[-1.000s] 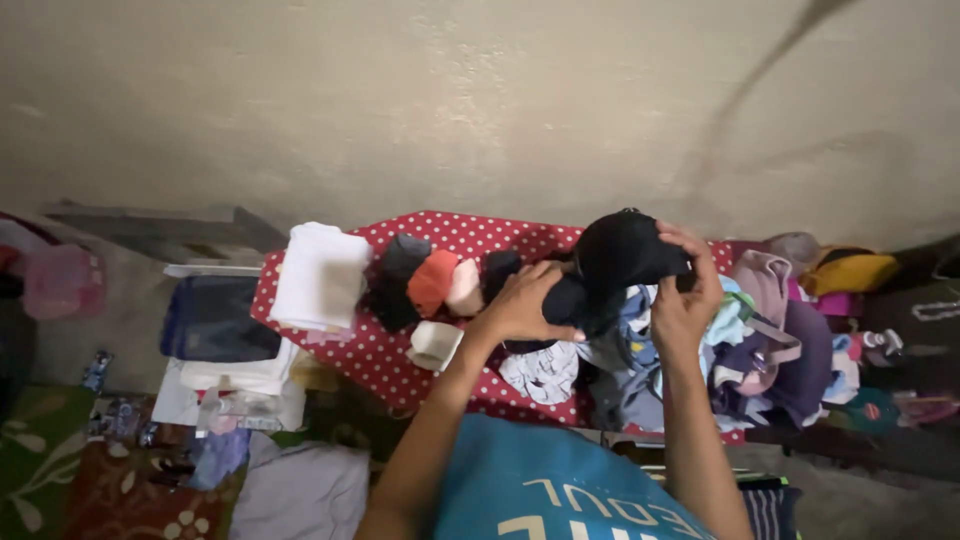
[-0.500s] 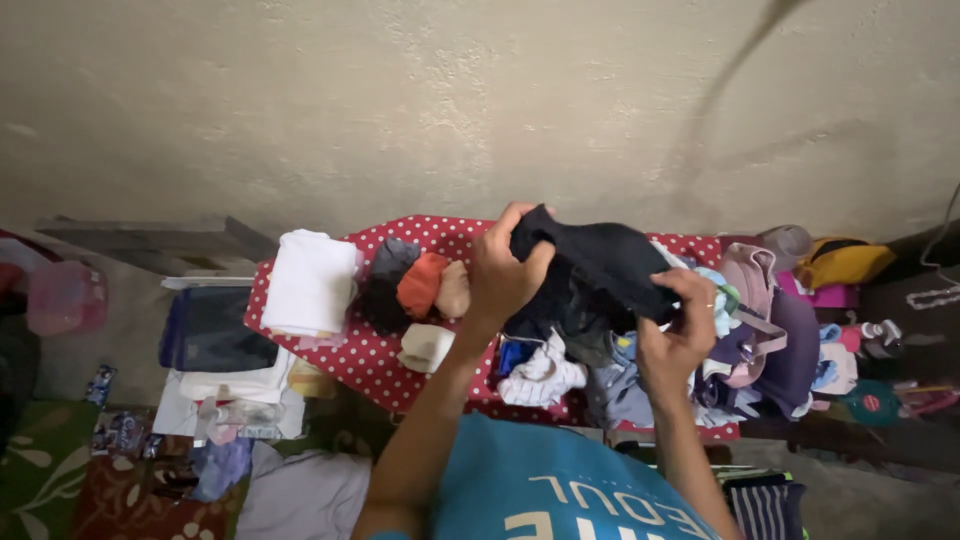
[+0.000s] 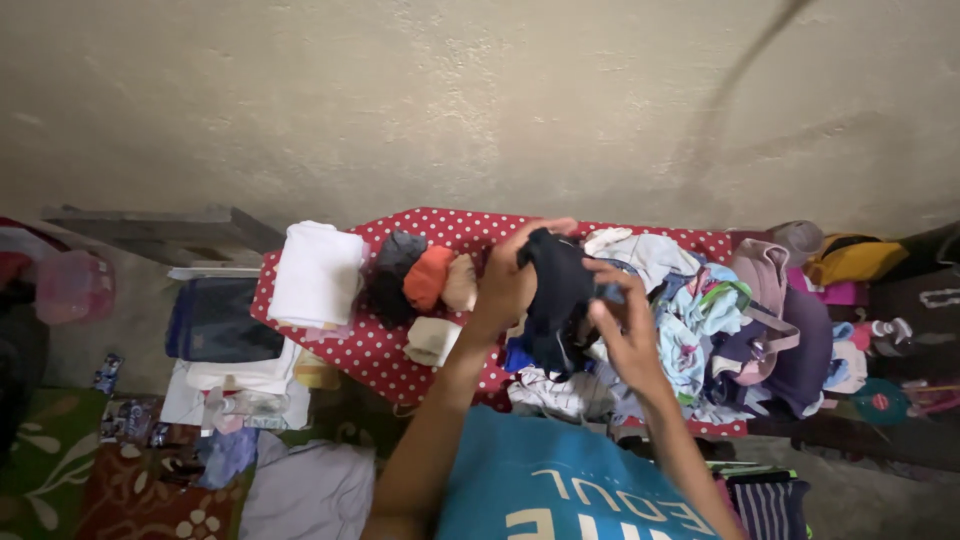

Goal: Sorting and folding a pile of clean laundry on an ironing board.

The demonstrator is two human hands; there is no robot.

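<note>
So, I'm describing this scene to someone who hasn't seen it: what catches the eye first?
First, the two hands at centre: the left hand and right hand hold a dark garment up between them. Beneath lies a red cloth with white dots, with a jumbled heap of mixed clothes to the right. To the left sit a folded white towel and a row of small rolled pieces, black, orange and beige.

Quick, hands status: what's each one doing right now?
Left hand: closed on the upper edge of the black garment.
Right hand: fingers pinching the same black garment's right side.
</note>
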